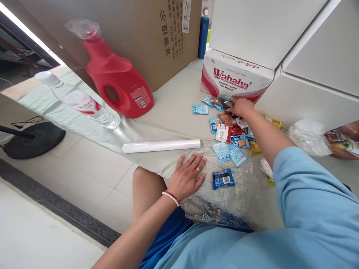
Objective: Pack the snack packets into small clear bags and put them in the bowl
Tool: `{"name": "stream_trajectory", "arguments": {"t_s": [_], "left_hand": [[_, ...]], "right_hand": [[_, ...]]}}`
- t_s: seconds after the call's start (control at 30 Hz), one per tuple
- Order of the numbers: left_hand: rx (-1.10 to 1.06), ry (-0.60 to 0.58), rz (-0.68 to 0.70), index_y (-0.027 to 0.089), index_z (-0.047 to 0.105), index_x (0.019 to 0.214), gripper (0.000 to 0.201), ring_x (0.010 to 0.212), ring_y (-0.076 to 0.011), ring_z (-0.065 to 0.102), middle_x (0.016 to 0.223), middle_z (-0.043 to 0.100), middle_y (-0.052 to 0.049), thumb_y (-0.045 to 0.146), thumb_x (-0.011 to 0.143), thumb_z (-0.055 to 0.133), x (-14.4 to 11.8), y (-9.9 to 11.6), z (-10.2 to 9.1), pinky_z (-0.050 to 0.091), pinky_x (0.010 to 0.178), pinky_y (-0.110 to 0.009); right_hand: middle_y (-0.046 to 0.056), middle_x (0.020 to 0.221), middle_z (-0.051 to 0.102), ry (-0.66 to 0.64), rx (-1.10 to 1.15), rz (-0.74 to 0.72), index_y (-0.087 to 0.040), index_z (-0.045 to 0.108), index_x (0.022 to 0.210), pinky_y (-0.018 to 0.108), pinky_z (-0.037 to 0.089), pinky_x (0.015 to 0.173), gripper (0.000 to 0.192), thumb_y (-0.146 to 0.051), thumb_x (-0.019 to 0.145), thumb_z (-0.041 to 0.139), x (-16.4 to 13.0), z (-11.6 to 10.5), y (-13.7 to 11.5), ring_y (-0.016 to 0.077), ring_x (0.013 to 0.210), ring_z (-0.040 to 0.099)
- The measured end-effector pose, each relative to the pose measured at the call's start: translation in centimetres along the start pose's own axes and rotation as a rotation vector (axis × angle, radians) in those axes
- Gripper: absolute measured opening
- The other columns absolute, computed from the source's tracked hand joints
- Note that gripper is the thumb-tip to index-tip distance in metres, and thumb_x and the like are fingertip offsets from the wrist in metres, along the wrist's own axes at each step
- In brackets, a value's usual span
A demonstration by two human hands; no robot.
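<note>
Our left hand [187, 178] lies flat, fingers spread, on clear plastic [238, 194] by the table edge; right hand [241, 107] (grip hidden) reaches among snack packets [228, 134] crowding the Wahaha box [234, 78].

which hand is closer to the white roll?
Left. The left hand lies flat just below the white roll; the right hand is far off among the snack packets.

My left hand [186, 178] lies flat on the plastic sheet [238, 194] at the worktop [174, 123] edge, just before the roll [161, 145]. My right hand [241, 107] rests in the snack packets [230, 142], just before the Wahaha box [234, 76]. The detergent jug [116, 78] and the bottle [81, 102] stand far left.
</note>
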State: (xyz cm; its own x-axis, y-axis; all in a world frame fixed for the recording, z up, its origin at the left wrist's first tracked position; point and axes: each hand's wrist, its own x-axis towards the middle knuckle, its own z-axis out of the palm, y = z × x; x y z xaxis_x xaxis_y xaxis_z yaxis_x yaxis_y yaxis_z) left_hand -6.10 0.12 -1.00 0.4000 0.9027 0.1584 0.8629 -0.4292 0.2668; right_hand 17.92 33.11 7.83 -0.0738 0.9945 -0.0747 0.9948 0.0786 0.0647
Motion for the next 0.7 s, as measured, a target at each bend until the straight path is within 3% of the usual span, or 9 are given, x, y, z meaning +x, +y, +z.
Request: {"name": "stream_trajectory", "arguments": {"t_s": [0.13, 0.3, 0.43, 0.53, 0.6, 0.7], "left_hand": [[-0.013, 0.0, 0.001, 0.027, 0.046, 0.157, 0.054, 0.155, -0.0271, 0.037, 0.165, 0.044, -0.005, 0.046, 0.107, 0.04, 0.0, 0.0, 0.0, 0.017, 0.129, -0.058], [-0.015, -0.001, -0.005, 0.028, 0.046, 0.157, 0.054, 0.156, -0.027, 0.036, 0.165, 0.043, -0.005, 0.046, 0.107, 0.04, 0.0, 0.0, 0.0, 0.017, 0.129, -0.058], [-0.012, -0.003, -0.006, 0.027, 0.046, 0.157, 0.054, 0.156, -0.0272, 0.036, 0.165, 0.043, -0.005, 0.046, 0.107, 0.039, 0.0, 0.0, 0.0, 0.018, 0.129, -0.058], [-0.007, -0.006, -0.006, 0.027, 0.046, 0.157, 0.054, 0.156, -0.0266, 0.035, 0.166, 0.043, -0.005, 0.046, 0.107, 0.038, -0.1, 0.0, 0.0, 0.016, 0.129, -0.058], [-0.001, -0.003, -0.01, 0.027, 0.046, 0.157, 0.054, 0.156, -0.0265, 0.035, 0.166, 0.043, -0.005, 0.046, 0.107, 0.038, -0.1, 0.1, 0.1, 0.016, 0.129, -0.058], [0.002, -0.006, -0.014, 0.028, 0.045, 0.157, 0.054, 0.155, -0.0267, 0.036, 0.165, 0.044, -0.005, 0.046, 0.107, 0.039, 0.0, 0.1, 0.0, 0.018, 0.129, -0.057]], "right_hand": [[0.018, 0.12, 0.073, 0.094, 0.114, 0.157, -0.019, 0.077, 0.12, 0.043, 0.054, 0.087, 0.037, -0.035, 0.089, 0.065, 1.2, 0.3, 3.0, 0.0351, 0.11, 0.068], [0.018, 0.122, 0.07, 0.228, 0.197, 0.202, -0.019, 0.076, 0.122, 0.044, 0.053, 0.088, 0.039, -0.04, 0.09, 0.064, -1.0, 1.1, 5.7, 0.0347, 0.107, 0.067], [0.02, 0.139, 0.059, 0.343, 0.157, -0.015, -0.016, 0.07, 0.129, 0.04, 0.05, 0.092, 0.039, -0.032, 0.095, 0.058, -3.0, 1.2, 4.4, 0.0301, 0.112, 0.063], [0.017, 0.128, 0.068, 0.21, 0.046, -0.201, -0.019, 0.075, 0.12, 0.042, 0.05, 0.093, 0.032, -0.026, 0.093, 0.057, -3.2, 1.0, 2.2, 0.0322, 0.112, 0.064], [0.018, 0.121, 0.072, 0.114, -0.008, -0.206, -0.018, 0.076, 0.118, 0.045, 0.051, 0.093, 0.033, -0.026, 0.089, 0.062, -2.8, 0.9, 1.0, 0.0359, 0.111, 0.066], [0.024, 0.121, 0.071, 0.133, -0.015, -0.09, -0.013, 0.074, 0.124, 0.049, 0.051, 0.093, 0.039, -0.031, 0.092, 0.058, -1.7, 0.9, -0.2, 0.0398, 0.113, 0.066]]}}
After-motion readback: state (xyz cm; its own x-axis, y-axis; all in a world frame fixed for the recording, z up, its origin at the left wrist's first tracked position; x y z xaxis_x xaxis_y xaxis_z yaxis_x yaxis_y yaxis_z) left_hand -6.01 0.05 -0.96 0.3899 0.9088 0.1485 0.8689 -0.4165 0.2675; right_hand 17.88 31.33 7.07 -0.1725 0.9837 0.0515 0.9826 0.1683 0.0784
